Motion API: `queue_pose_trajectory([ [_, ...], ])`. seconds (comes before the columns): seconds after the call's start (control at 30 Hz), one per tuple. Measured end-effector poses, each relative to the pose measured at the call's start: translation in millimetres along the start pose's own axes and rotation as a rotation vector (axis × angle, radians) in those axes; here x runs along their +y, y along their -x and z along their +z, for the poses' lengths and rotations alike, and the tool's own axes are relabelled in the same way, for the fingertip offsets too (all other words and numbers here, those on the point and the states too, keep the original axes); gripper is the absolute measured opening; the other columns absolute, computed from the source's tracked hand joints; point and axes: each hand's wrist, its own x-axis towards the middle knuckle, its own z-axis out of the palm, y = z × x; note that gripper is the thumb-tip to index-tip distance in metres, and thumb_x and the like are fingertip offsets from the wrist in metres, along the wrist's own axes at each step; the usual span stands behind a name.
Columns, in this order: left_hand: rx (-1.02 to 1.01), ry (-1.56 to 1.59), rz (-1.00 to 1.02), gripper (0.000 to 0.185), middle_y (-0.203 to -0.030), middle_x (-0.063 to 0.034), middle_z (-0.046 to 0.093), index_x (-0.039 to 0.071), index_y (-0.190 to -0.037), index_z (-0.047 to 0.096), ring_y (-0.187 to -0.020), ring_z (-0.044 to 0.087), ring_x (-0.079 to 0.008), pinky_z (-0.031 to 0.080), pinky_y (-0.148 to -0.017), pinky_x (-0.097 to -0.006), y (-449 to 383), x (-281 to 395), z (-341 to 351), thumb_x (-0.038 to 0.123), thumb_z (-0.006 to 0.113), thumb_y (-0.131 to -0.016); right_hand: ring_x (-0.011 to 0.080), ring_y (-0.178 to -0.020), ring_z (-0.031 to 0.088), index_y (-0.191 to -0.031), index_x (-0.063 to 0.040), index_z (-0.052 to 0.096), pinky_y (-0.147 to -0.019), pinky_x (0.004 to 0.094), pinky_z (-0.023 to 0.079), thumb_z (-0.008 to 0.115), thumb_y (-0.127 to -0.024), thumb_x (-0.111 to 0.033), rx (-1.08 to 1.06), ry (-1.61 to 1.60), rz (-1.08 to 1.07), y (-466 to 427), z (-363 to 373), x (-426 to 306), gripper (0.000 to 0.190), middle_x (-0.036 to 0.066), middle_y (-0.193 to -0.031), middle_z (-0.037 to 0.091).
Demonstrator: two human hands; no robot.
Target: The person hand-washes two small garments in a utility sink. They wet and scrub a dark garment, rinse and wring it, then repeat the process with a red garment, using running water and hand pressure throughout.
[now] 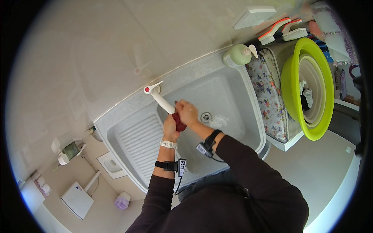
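A dark red item [178, 123], which looks like wet cloth, is bunched between my hands just under the spout of the white tap [163, 102]. My left hand [170, 128] grips it from the left side. From the right, my right hand [187, 112] closes over its upper part, slightly blurred; its fingertips are hidden from view. Both hands are above the grey laundry sink [201, 78]. White suds [220, 121] lie on the basin floor beside the drain [206, 117].
A ribbed washboard [142, 137] forms the sink's left side. A green pump bottle [237, 56] stands at the back right corner. Farther right are a flower-patterned cover [266, 96], a lime-green basin [288, 75] with smaller basins inside, and two scrubbing brushes [295, 34].
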Motion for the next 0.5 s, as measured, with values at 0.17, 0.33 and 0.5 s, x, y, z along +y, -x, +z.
queue_pose_trajectory([
  [0.17, 0.063, -0.156, 0.137, 0.035, -0.119, -0.0053, 0.059, 0.007, -0.128, 0.048, -0.113, 0.056, -0.0204, 0.046, -0.098, -0.0355, 4, 12, 8, 0.023, 0.056, -0.097, 0.0211, -0.089, 0.065, -0.106, -0.003, 0.059, -0.074, 0.0365, 0.05, 0.063, -0.091, -0.026, -0.465, -0.838, 0.628, -37, -23, 45, 0.027, 0.009, -0.098, 0.068],
  [0.33, 0.084, -0.512, 0.034, 0.048, -0.127, -0.0071, 0.055, 0.007, -0.138, 0.039, -0.12, 0.053, -0.0192, 0.044, -0.099, -0.0359, 15, 29, -3, 0.026, 0.055, -0.097, 0.0212, -0.103, 0.062, -0.12, -0.001, 0.056, -0.095, 0.0367, 0.048, 0.064, -0.087, -0.008, -0.654, -1.222, 0.617, -31, -54, 52, 0.035, 0.01, -0.11, 0.064],
  [0.5, 0.232, -0.818, -0.064, 0.048, -0.116, -0.0061, 0.062, 0.001, -0.136, 0.044, -0.107, 0.058, -0.0158, 0.046, -0.087, -0.0292, 28, 27, -9, 0.029, 0.055, -0.098, 0.0213, -0.101, 0.063, -0.122, -0.002, 0.057, -0.092, 0.0355, 0.05, 0.061, -0.087, -0.004, -0.657, -1.188, 0.503, -26, -57, 35, 0.035, 0.01, -0.112, 0.064],
])
